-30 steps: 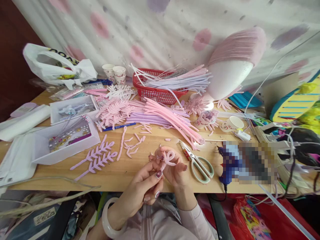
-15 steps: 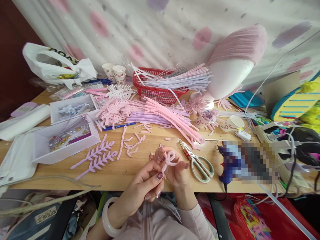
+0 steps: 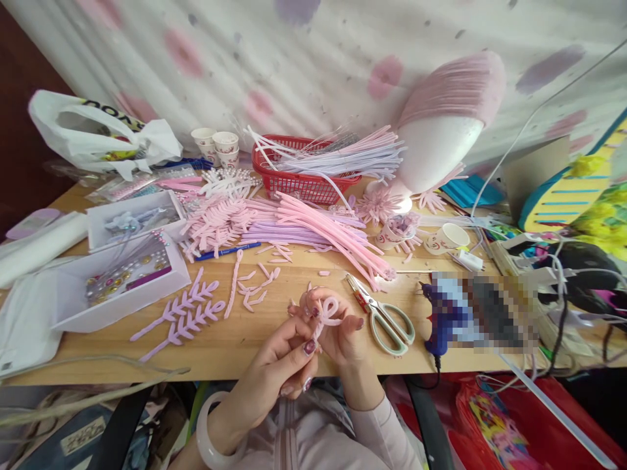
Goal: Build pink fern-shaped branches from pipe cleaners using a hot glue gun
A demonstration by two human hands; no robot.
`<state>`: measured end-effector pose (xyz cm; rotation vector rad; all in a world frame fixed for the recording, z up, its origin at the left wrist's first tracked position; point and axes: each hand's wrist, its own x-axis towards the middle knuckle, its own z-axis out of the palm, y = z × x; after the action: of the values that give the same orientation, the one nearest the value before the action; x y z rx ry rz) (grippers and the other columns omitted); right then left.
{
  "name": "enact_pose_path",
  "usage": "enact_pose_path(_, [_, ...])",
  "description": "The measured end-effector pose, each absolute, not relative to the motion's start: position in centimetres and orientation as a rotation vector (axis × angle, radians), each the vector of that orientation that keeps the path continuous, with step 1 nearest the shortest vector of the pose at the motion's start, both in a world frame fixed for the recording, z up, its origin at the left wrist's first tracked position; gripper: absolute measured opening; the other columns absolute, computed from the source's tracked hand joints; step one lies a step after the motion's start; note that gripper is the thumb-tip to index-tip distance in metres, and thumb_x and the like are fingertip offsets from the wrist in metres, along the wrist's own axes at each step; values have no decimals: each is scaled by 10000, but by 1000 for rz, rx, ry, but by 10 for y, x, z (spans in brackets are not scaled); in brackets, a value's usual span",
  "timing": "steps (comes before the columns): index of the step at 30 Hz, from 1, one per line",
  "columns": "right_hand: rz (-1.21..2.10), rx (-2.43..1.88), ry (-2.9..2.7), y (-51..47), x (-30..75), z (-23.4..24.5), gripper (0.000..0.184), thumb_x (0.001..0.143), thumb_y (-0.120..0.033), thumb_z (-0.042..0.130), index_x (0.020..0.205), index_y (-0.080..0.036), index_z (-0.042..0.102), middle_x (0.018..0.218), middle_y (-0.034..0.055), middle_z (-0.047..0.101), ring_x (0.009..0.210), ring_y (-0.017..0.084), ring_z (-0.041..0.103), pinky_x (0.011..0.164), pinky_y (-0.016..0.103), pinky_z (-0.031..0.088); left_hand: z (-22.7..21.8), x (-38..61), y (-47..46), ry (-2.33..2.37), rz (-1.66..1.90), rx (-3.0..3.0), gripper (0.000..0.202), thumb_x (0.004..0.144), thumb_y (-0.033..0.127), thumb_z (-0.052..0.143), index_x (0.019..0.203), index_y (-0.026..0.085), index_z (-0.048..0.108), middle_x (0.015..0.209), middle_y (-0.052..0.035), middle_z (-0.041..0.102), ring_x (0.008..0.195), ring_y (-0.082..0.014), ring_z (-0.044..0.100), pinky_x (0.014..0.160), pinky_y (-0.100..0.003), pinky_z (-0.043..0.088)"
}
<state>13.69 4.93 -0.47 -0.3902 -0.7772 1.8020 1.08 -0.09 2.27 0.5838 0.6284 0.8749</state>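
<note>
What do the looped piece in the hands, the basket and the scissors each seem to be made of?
Looped piece: probably chenille stem, matte, judging by its soft, fuzzy-looking edges. Basket: likely smooth red plastic; its lattice walls look moulded. Scissors: shiny grey blades, apparently metal; pale, smooth-looking handles, perhaps plastic.

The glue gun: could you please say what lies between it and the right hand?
The head view shows scissors between the right hand and glue gun.

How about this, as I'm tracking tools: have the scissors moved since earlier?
No; against the red basket, the scissors keep their place; the whole view shifted.
</note>
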Motion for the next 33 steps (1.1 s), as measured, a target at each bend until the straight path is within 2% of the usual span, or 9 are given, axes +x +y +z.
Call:
enact_pose_path(9, [1804, -365, -777, 49, 139, -4, 540, 656, -617, 729, 995, -198, 726, 745, 16, 567, 708, 156, 545, 895, 412, 480, 18, 12, -2, 629, 857, 573, 278, 846, 438, 611, 817, 194, 481, 500, 89, 453, 377, -23, 196, 383, -165, 153])
enact_pose_path(17, [1820, -420, -758, 51, 139, -6, 570, 597, -653, 742, 938, -196, 730, 710, 10, 563, 718, 169, 556, 870, 417, 491, 24, 12, -1, 671, 849, 589, 319, 819, 467, 632, 795, 193, 472, 493, 86, 454, 375, -25, 199, 378, -165, 146])
enact_pose_path(33, [1829, -352, -736, 50, 137, -9, 576, 635, -640, 729, 986, -183, 727, 730, 13, 567, 711, 150, 540, 881, 379, 485, 15, 11, -2, 690, 857, 603, 276, 850, 443, 603, 828, 196, 481, 502, 84, 451, 381, -24, 200, 385, -166, 163])
